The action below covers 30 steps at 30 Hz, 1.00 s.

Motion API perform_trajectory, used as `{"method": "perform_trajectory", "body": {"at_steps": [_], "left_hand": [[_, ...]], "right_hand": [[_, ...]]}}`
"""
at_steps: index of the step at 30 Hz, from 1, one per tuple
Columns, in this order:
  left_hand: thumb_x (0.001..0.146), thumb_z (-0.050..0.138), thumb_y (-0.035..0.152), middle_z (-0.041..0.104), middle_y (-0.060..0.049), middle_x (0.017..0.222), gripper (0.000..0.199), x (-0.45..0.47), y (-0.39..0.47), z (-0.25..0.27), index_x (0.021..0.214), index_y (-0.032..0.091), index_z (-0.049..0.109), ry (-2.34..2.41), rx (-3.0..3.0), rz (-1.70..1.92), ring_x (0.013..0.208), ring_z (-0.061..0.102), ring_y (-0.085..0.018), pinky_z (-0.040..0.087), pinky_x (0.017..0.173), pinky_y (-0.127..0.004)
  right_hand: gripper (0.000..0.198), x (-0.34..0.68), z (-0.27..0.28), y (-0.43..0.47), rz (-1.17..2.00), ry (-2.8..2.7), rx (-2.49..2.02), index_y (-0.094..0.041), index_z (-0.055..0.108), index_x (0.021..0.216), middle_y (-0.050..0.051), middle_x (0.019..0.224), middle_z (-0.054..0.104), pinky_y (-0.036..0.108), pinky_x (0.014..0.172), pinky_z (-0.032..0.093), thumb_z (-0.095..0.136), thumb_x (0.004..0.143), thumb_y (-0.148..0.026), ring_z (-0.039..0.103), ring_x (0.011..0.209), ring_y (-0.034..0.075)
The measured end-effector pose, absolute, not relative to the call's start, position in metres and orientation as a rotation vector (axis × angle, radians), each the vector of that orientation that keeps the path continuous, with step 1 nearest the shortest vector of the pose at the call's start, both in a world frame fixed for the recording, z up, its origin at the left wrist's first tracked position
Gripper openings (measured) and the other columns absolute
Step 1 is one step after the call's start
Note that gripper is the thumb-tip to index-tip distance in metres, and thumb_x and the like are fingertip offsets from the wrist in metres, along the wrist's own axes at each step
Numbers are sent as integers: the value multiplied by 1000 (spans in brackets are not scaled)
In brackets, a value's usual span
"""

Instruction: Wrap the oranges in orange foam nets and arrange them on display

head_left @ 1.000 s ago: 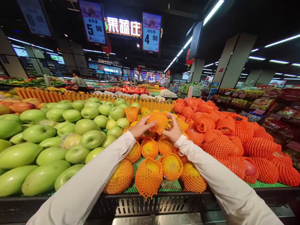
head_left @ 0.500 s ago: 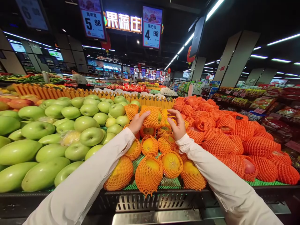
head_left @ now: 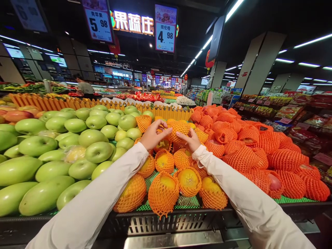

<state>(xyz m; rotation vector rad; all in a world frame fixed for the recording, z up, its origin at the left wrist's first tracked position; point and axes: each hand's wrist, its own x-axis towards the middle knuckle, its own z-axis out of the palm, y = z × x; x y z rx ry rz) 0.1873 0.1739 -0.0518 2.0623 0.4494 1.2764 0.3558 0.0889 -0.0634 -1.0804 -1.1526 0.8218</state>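
An orange in an orange foam net (head_left: 179, 128) is in my right hand (head_left: 192, 141), with the thumb across its near side and the fingers around its right. My left hand (head_left: 155, 135) is just left of it, thumb and fingers apart and curved, holding nothing. Below and around both hands lie several more netted oranges (head_left: 165, 162) on a green mesh mat (head_left: 190, 202). One netted orange (head_left: 163, 192) sits at the front, and another with its top bare (head_left: 188, 180) is beside it.
Green apples (head_left: 100, 152) are heaped on the left, with a plastic-wrapped yellow fruit (head_left: 75, 153) among them. Fruit in red foam nets (head_left: 242, 157) fills the right side. A yellow picket fence (head_left: 171, 112) runs behind, and a black rail (head_left: 168, 218) edges the front.
My left hand has let go of the netted orange and its fingers have come away. My right hand, open before, has closed on the orange. The view has shifted slightly.
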Motion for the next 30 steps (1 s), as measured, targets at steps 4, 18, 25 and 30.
{"method": "perform_trajectory", "body": {"at_steps": [4, 18, 25, 30], "left_hand": [[74, 80, 49, 56, -5, 95, 42, 189, 167, -49, 90, 15, 60, 309, 2194, 1331, 73, 52, -12, 44, 61, -25], [82, 75, 40, 55, -2, 86, 32, 190, 157, -43, 87, 16, 54, 53, 1928, 1277, 81, 53, -12, 47, 75, -25], [70, 85, 30, 54, 1, 84, 43, 183, 165, -41, 89, 16, 50, 101, 1884, 1189, 74, 52, -9, 45, 71, -24], [68, 85, 29, 56, 1, 85, 46, 180, 172, -46, 94, 16, 50, 135, 2035, 910, 72, 52, -10, 44, 68, -24]], "right_hand": [[108, 353, -62, 85, 922, -1048, -1075, -13, 40, 137, 8, 132, 50, 11, 87, 56, 86, 47, -50, 60, 105, 4], [96, 349, -60, 81, 1032, -1011, -835, -10, 43, 123, 6, 118, 56, 15, 86, 59, 88, 45, -42, 60, 109, 8], [99, 350, -62, 84, 1079, -893, -840, -9, 41, 123, 7, 123, 54, 23, 86, 61, 87, 43, -45, 61, 107, 13], [91, 354, -60, 84, 1067, -824, -847, -11, 39, 127, 4, 114, 57, 26, 93, 61, 81, 55, -48, 61, 111, 10]]}}
